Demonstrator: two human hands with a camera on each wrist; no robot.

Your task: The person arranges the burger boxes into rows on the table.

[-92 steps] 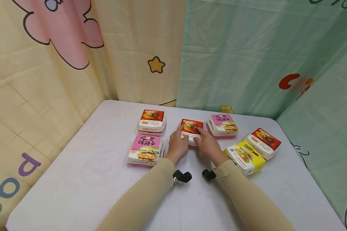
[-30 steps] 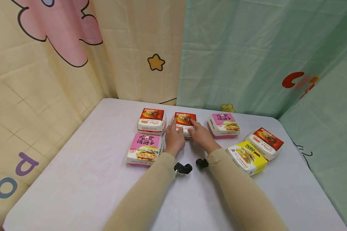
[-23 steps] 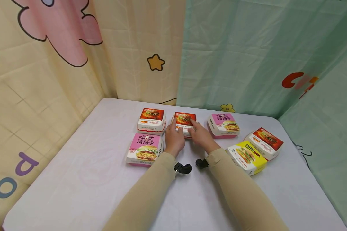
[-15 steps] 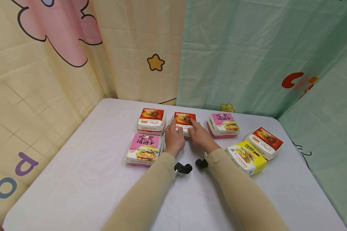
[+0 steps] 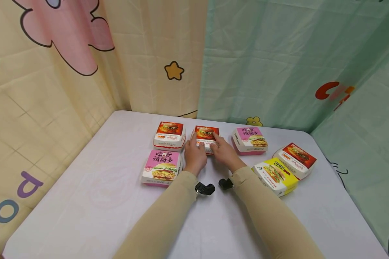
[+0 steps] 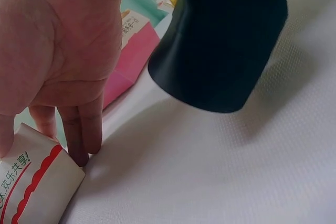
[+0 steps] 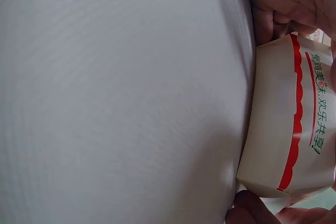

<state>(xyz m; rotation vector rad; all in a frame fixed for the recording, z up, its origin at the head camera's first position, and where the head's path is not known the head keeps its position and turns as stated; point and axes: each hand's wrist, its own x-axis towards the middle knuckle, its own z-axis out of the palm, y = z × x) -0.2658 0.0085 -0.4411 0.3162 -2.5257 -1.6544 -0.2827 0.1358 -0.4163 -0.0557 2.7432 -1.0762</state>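
A red-topped white burger box (image 5: pixel 206 131) stands at the back middle of the table, between both hands. On its left side lies my left hand (image 5: pixel 195 157), with the thumb at the near face; the left wrist view shows several fingers reaching down past a corner of the box (image 6: pixel 37 182) to the tabletop. My right hand (image 5: pixel 227 154) holds the opposite side, its index finger over the printed lid. In the right wrist view the near face of the box (image 7: pixel 278 114) shows a red scalloped band and green lettering, with fingers at both ends.
To the left, another red burger box (image 5: pixel 169 136) sits behind a pink one (image 5: pixel 163 167). A second pink box (image 5: pixel 250 139) stands right of the hands. Farther right, a yellow box (image 5: pixel 276 176) adjoins a red one (image 5: pixel 295 160). Curtains (image 5: pixel 246 72) hang behind the white table (image 5: pixel 84 201).
Since the oldest frame, both hands and the red burger box between them have shifted back and left, nearer the other red box. Over the last second they stay almost still.
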